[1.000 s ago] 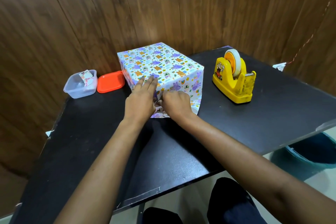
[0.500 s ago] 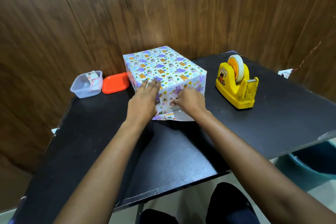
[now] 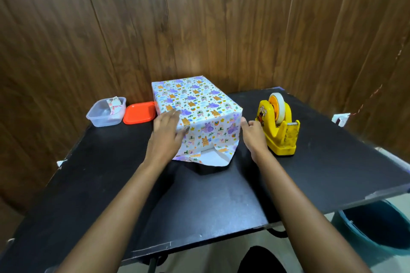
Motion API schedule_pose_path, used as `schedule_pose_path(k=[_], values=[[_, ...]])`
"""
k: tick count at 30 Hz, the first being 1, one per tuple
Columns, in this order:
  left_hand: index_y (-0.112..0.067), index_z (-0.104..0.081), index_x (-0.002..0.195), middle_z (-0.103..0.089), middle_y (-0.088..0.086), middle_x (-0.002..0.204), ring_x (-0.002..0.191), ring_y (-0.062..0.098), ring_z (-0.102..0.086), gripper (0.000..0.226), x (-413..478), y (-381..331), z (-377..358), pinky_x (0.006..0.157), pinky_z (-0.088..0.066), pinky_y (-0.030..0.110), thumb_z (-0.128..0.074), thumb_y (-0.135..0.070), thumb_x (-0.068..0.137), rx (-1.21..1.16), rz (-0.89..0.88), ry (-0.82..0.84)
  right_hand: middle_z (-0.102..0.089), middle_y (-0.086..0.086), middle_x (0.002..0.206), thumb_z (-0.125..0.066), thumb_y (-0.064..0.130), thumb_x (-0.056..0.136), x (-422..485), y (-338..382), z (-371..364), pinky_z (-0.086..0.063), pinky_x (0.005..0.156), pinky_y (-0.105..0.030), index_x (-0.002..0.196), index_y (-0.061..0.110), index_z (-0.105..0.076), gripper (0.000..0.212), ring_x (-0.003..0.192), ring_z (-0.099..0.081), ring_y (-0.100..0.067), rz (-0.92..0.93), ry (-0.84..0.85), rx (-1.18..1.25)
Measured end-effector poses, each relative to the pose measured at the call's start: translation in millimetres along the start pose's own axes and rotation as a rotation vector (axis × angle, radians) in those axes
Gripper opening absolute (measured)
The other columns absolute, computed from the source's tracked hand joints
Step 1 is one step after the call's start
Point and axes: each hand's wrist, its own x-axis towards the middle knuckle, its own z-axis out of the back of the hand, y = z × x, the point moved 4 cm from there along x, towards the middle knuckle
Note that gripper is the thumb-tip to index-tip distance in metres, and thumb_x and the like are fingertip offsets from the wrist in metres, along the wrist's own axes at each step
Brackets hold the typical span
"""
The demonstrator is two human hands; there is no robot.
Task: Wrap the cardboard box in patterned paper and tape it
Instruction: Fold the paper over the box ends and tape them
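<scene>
Black table (image 3: pixel 199 201) fills the view, with dark trousers (image 3: pixel 261 259) under its near edge at 6 o'clock and a blue bucket (image 3: pixel 377 226) on the floor at 4 o'clock. Both bare forearms reach forward across the top. Left hand (image 3: pixel 166 134) lies flat with fingers straight and together, pressed on the near-left corner of the wrapped cardboard box (image 3: pixel 195 102). Right hand (image 3: pixel 254 135) sits just right of the box, between it and the yellow tape dispenser (image 3: pixel 281 133). Its fingers are loosely bent, thumb up near the box edge, and nothing is seen in it. Blur hides whether the fingertips touch the dispenser. Box stands at 12 o'clock from table centre, covered in patterned paper (image 3: pixel 210 137). A loose flap (image 3: pixel 213 158) at its near face lies untaped on the table, white underside showing. Dispenser is at 2 o'clock, carrying a tape roll (image 3: pixel 280 107) upright. At 10 o'clock is a clear plastic container (image 3: pixel 104 115) with paper scraps inside, and an orange lid (image 3: pixel 139 113) lies between it and the box. Wood-panel wall (image 3: pixel 199 20) is behind.
</scene>
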Motion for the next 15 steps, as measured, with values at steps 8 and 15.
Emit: schedule_pose_path(k=[8, 15], values=[[-0.026, -0.041, 0.139, -0.046, -0.001, 0.14, 0.122, 0.02, -0.05, 0.043, 1.5, 13.4, -14.0, 0.103, -0.042, 0.044, -0.049, -0.031, 0.096, -0.866, 0.595, -0.069, -0.065, -0.014, 0.117, -0.034, 0.045, 0.1, -9.5, 15.6, -2.1, -0.051, 0.066, -0.03, 0.124, 0.01, -0.06, 0.05, 0.087, -0.065, -0.017, -0.179, 0.25, 0.571], [-0.013, -0.05, 0.131, -0.061, 0.006, 0.123, 0.107, 0.023, -0.06, 0.039, -35.3, -15.9, -36.9, 0.082, -0.049, 0.035, -0.043, -0.005, 0.094, -1.503, 0.705, -0.184, -0.069, -0.01, 0.108, -0.061, 0.024, 0.086, -10.4, 118.2, 52.9, -0.051, 0.091, -0.042, 0.1, 0.016, -0.073, 0.021, 0.102, -0.065, -0.026, 0.402, 0.235, 0.408]])
